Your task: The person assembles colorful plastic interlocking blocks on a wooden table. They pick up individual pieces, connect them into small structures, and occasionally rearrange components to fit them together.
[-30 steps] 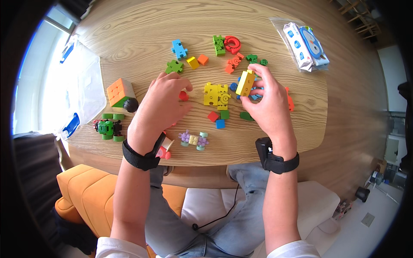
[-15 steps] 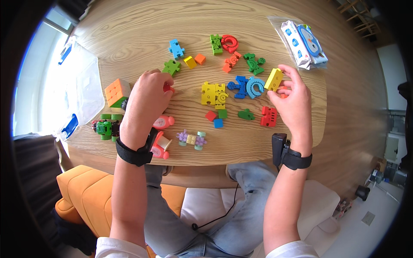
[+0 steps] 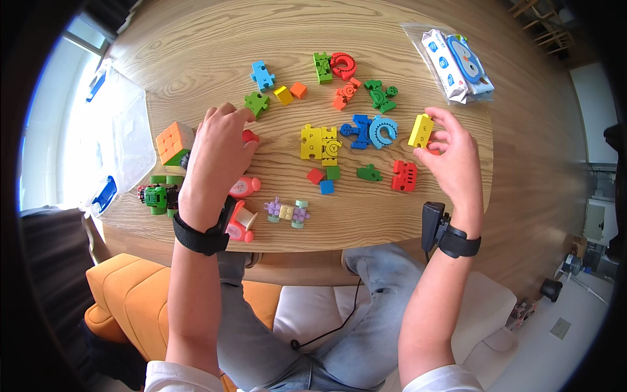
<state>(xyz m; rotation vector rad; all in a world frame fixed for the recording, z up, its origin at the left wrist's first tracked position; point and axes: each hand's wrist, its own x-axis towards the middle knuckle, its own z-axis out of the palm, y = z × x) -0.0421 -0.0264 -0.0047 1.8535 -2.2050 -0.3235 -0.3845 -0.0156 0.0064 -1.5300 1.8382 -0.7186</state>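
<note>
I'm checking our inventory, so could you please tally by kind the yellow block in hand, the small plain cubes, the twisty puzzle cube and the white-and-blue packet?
Yellow block, held in the right hand: 1
Small plain cubes (yellow, orange, red, green, blue): 5
Twisty puzzle cube: 1
White-and-blue packet: 1
Total: 8

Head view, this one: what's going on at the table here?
A person sits at a wooden table, both bare hands over it. The right hand holds a yellow piece between thumb and fingers, toward the table's right side. The left hand is beside a small red object; whether they touch is unclear. Between the hands lie two yellow puzzle pieces side by side and a dark blue piece.
</note>
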